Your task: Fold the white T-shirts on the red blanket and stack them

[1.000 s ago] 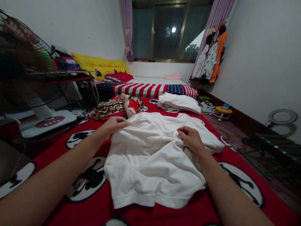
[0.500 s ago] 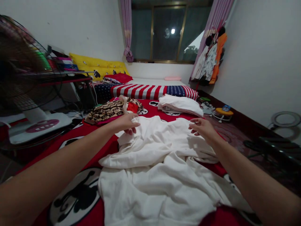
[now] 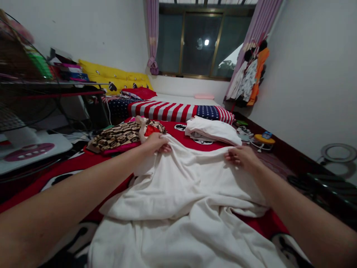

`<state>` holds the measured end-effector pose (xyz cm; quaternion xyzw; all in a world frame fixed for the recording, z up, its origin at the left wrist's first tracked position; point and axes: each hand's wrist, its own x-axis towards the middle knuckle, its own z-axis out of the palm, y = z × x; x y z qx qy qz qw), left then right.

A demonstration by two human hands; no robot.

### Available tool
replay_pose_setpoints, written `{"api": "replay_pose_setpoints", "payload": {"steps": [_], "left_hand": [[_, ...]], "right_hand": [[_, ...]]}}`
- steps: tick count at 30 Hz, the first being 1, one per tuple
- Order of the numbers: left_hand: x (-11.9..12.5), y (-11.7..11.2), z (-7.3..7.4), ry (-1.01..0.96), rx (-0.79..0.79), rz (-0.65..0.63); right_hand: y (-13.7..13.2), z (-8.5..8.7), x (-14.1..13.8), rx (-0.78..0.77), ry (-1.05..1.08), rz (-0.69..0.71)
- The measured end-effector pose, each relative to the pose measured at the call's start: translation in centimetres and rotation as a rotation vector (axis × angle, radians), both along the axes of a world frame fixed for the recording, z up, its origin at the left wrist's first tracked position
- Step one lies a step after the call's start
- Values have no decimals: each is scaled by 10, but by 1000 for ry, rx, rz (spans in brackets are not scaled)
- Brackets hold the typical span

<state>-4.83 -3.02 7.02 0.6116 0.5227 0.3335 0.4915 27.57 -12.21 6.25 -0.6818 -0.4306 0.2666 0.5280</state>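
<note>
A white garment [image 3: 178, 186], its exact kind hard to make out, lies spread and wrinkled over the red patterned blanket [image 3: 195, 144]. My left hand [image 3: 157, 143] pinches its far edge on the left. At the far right of the same edge, my right hand [image 3: 241, 156] grips the cloth with curled fingers. Between my hands the edge hangs in a shallow curve, raised a little. The near part of the garment lies in loose folds and runs out of the bottom of the view.
Beyond the garment are folded white cloth [image 3: 212, 129] and a brown checked cloth [image 3: 119, 134]. A fan base [image 3: 30, 150] stands at left. Farther back is a bed with a striped cover [image 3: 161, 111]. A small orange stool [image 3: 264, 139] stands on the right.
Both hands have closed on the garment's far edge and lifted it, drawing the cloth tauter between them. The view has shifted slightly.
</note>
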Motion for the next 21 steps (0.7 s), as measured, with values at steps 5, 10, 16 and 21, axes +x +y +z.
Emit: {"api": "replay_pose_setpoints", "payload": {"steps": [5, 10, 16, 21], "left_hand": [[6, 34, 14, -148, 525, -19], [5, 26, -9, 47, 492, -198], [-47, -45, -26, 409, 669, -235], [-97, -92, -28, 780, 554, -143]], "right_hand": [[20, 20, 4, 139, 178, -42], [5, -5, 10, 163, 106, 6], [-82, -32, 33, 199, -427, 127], [-150, -43, 33, 169, -716, 351]]}}
